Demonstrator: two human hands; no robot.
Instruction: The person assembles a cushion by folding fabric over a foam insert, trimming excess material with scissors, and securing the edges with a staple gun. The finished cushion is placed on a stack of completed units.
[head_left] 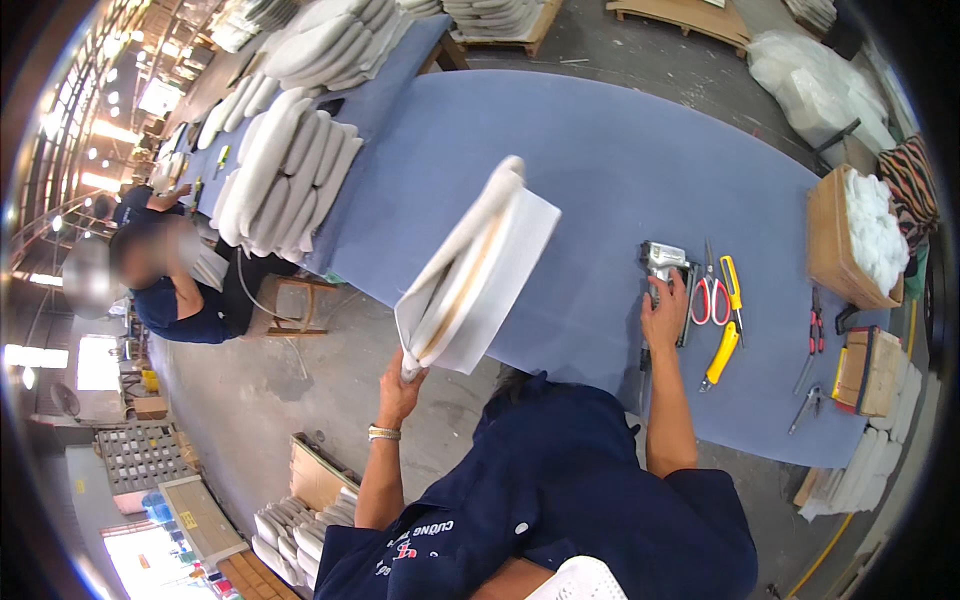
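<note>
My left hand [398, 393] grips the lower end of an upholstered panel [470, 270], raised off the table at its near edge. The panel has light grey fabric, a white sheet on one side and a tan strip along its edge. On the right part of the blue-grey table [560, 150], my right hand [665, 315] is closed around the handle of a silver staple gun [663, 257]. Just right of it lie scissors [711, 300] with red and white handles, a yellow-handled screwdriver [733, 285] and a yellow utility knife [720, 358].
Red-handled pliers [812, 335] and a small metal tool [806, 408] lie farther right. A cardboard box [835, 240] of white stuffing stands at the right edge. Stacked grey cushions [290, 175] occupy the left table. A co-worker [185, 290] sits beyond, at the left.
</note>
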